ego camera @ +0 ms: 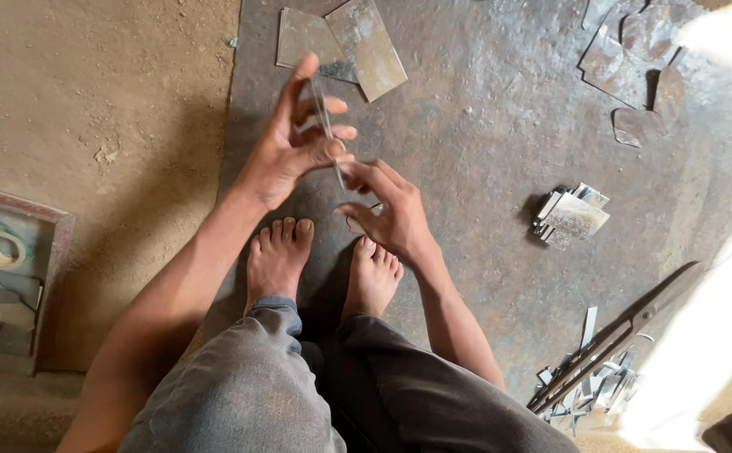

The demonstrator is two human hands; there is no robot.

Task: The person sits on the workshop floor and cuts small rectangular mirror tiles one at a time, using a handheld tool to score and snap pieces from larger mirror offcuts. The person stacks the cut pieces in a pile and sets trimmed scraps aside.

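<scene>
Both hands raised over the metal floor plate (483,151). Left hand (286,151) and right hand (391,210) each pinch the thin metal strip (329,134), held edge-on between them, above bare feet.

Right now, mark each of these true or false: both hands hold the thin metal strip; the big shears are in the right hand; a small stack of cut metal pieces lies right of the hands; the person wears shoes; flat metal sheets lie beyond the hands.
1. Both hands hold the thin metal strip. True: the left hand grips its upper part, the right hand its lower end.
2. The big shears are in the right hand. False: they lie on the floor at lower right, untouched.
3. A small stack of cut metal pieces lies right of the hands. True.
4. The person wears shoes. False: both feet are bare.
5. Flat metal sheets lie beyond the hands. True.
</scene>
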